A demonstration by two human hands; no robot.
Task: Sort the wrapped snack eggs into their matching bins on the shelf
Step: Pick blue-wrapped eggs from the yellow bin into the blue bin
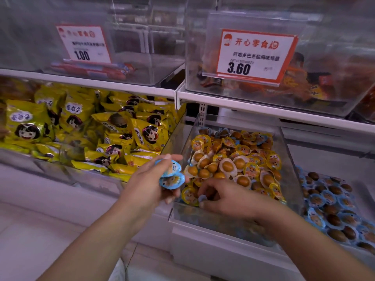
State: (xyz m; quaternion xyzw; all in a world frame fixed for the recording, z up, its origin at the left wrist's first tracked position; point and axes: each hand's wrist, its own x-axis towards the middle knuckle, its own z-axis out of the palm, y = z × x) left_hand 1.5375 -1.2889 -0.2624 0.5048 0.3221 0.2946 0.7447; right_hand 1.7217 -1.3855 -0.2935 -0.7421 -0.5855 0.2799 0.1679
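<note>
A white shelf [263, 110] carried clear bins. The left bin [40, 167] was packed with yellow bags [81, 126]. The middle bin [290, 159] held yellow eggs [233, 159], and the right bin [363, 189], just beside it, held blue eggs [332, 209]. The left hand [150, 183] hovered near the middle bin's left wall, fingers curled around two blue eggs [171, 176] stacked one over the other, thumb and forefinger extended above them. The right hand [225, 195] reached down into the near end of the middle bin, fingers bent narrowly, fingertips pinching a stray blue egg [202, 198] among the yellow ones.
</note>
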